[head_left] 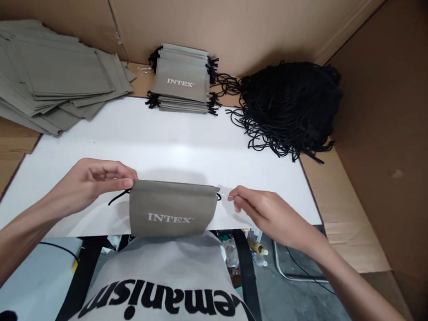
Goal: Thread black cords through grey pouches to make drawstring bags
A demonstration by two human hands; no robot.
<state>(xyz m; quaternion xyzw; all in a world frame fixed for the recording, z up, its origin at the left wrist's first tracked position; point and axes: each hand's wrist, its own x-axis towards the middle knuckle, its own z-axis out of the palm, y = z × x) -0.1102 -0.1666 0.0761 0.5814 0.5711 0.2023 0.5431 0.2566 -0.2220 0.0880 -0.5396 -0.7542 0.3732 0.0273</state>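
A grey-green drawstring pouch (172,207) printed INTEX hangs at the near edge of the white tabletop. My left hand (100,180) pinches its top left corner, where a black cord (119,197) sticks out. At the pouch's top right corner a small loop of black cord (219,197) shows. From that loop a thin wire-like tool (226,195) runs to my right hand (258,207), whose fingers are closed on its end. The cord's course inside the top hem is hidden.
Stacked finished-looking pouches with black cords (181,80) stand at the back middle. Loose flat grey pouches (64,77) pile up at the left. A heap of black cords (289,107) lies back right. Cardboard walls (219,16) enclose the white tabletop (177,147).
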